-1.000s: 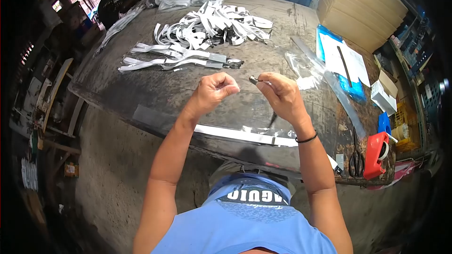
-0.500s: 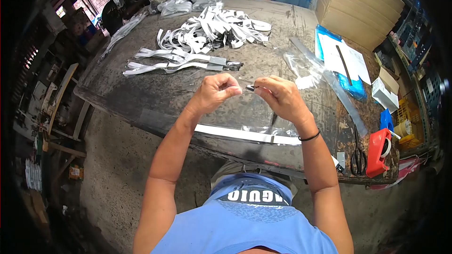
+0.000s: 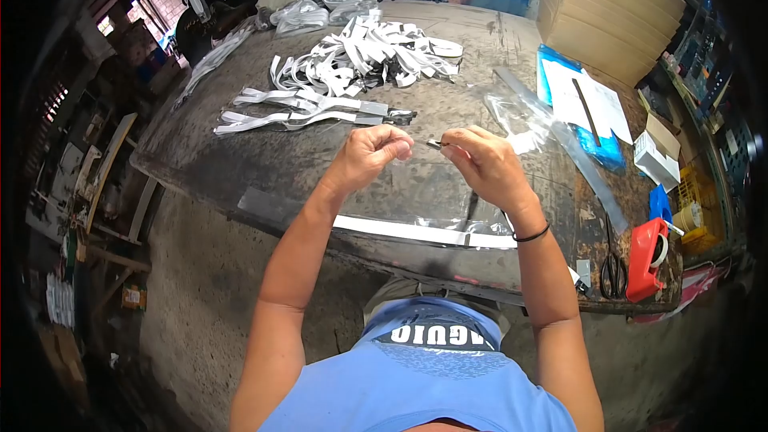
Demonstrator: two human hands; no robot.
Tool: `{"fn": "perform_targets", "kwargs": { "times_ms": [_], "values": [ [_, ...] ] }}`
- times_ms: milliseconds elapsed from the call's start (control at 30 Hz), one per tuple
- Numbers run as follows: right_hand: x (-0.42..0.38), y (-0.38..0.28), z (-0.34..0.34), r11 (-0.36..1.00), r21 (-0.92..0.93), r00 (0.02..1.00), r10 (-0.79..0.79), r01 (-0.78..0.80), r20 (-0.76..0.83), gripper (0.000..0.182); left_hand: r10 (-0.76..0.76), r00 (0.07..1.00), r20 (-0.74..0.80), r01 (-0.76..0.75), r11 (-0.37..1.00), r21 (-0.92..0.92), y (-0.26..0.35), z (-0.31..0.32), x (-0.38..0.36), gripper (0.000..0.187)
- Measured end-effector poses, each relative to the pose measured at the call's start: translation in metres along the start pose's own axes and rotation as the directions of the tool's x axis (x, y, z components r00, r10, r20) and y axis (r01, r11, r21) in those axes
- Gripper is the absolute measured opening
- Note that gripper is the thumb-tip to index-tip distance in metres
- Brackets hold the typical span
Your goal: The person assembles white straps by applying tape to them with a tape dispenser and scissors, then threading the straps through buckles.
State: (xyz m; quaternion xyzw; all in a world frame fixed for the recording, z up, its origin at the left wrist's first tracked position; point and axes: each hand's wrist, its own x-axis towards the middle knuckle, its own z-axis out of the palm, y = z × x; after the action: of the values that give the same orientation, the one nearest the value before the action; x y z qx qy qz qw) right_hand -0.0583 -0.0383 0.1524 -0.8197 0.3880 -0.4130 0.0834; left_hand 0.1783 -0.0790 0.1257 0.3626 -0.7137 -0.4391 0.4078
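Note:
Above the table my right hand (image 3: pixel 486 166) pinches a small dark piece with a pale shiny part (image 3: pixel 436 144), too small to name surely. My left hand (image 3: pixel 370 158) is just left of it, thumb and fingers pressed together. Whatever may be between those fingertips is hidden. Below both hands, a long white strap (image 3: pixel 392 228) lies along the front edge of the table, with clear plastic beside it. Beyond my left hand are flat bundles of white straps (image 3: pixel 312 110) with grey bands and dark ends.
A large heap of white straps (image 3: pixel 368 56) covers the back middle of the worn table (image 3: pixel 264 152). At right are a clear ruler-like strip (image 3: pixel 580 156), papers (image 3: pixel 604 108), black scissors (image 3: pixel 613 272) and a red tape dispenser (image 3: pixel 645 260). Cardboard (image 3: pixel 612 12) stands behind.
My right hand has shifted slightly right with the small dark piece, widening the gap between my hands. My left hand stays closed in nearly the same place. The view has shifted slightly.

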Motion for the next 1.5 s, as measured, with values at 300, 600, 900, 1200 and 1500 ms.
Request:
{"fn": "perform_targets", "kwargs": {
  "times_ms": [300, 600, 900, 1200, 1500],
  "values": [
    [0.005, 0.003, 0.001, 0.983, -0.158, 0.995, -0.100, 0.098, -0.003, 0.014, -0.010, 0.997, 0.070, 0.008, 1.000, 0.027, 0.003, 0.001, 0.001, 0.014],
    [0.005, 0.004, 0.001, 0.979, -0.177, 0.994, -0.105, 0.105, 0.012, 0.012, -0.033, 0.990, 0.134, 0.019, 0.995, 0.100, 0.007, 0.002, 0.001, 0.013],
    [0.005, 0.001, -0.001, 0.962, -0.228, 0.988, -0.138, 0.150, 0.064, 0.011, -0.010, 0.987, 0.162, -0.014, 0.989, 0.149, 0.009, 0.000, -0.001, 0.013],
    [0.008, -0.003, 0.002, 0.957, -0.215, 0.979, -0.174, 0.193, 0.104, 0.012, -0.009, 0.976, 0.220, -0.042, 0.973, 0.226, 0.020, 0.006, 0.004, 0.022],
    [0.007, 0.015, -0.002, 0.995, 0.028, 0.985, 0.093, -0.098, 0.143, 0.029, -0.027, 0.946, 0.323, 0.004, 0.997, 0.071, 0.017, 0.001, 0.015, 0.020]
  ]
}}
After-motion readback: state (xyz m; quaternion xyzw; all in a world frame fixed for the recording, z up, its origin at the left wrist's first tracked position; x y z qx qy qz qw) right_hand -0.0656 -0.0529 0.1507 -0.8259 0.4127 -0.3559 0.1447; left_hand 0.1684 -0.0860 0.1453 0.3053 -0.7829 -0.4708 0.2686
